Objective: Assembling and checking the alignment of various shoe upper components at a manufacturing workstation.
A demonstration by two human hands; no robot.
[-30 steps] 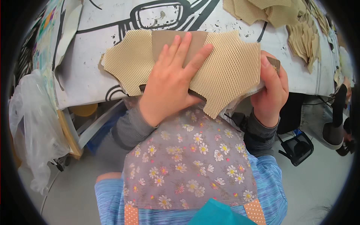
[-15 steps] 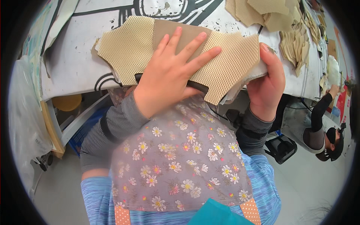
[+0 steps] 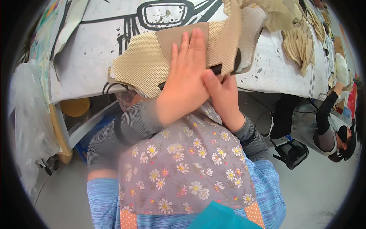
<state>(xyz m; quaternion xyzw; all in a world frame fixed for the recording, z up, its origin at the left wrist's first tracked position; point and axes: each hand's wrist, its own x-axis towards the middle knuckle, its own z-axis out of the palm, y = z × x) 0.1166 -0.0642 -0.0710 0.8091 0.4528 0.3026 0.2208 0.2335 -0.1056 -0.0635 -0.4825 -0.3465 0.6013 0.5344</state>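
A stitched fabric piece [image 3: 143, 63] of beige mesh with a smooth brown panel lies at the table's near edge, layers of fabric showing beneath it. A black strip [image 3: 216, 70] runs along its near side. My left hand [image 3: 187, 72] rests flat on the brown panel, fingers stretched out and held together. Close against it, my right hand [image 3: 225, 93] grips the near edge by the black strip, thumb on top; its other fingers are mostly hidden. The right end of the piece stands bent upward, and grey backing [image 3: 251, 38] shows beside it.
Beige mesh pieces [image 3: 280, 17] are piled at the far right, with a fanned stack of cut pieces [image 3: 299, 47] nearer. A long pale strip [image 3: 72, 28] lies at the far left. Clear plastic sheeting [image 3: 30, 122] hangs at left. Another person [image 3: 324, 126] works at the right.
My right hand has moved left from the right end to the near edge beside my left hand. The right end has bent upward. My left hand's fingers have drawn together.
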